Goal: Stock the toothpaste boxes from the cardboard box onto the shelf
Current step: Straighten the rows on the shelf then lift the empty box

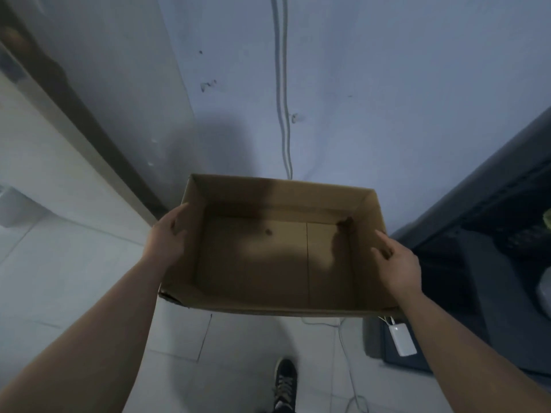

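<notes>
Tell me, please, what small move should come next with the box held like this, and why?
Probably lower the box to the floor and let go. Its open top shows a bare bottom with no toothpaste boxes inside, so nothing seems left to stock. The left hand and right hand grip its side walls, with the box in the air above the tiles.

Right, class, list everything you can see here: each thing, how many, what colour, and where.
brown cardboard box: one, brown, held between both hands, nothing inside
grey wall cables: two, pale grey, running down the wall
dark shelving unit: one, dark grey, right edge
white plastic adapter block: one, white, on the floor beside the shelving unit
pale grey bin: one, grey, left edge
black lace-up shoe: one, black, bottom centre
left hand: one, gripping the box's left wall
right hand: one, gripping the box's right wall
</notes>
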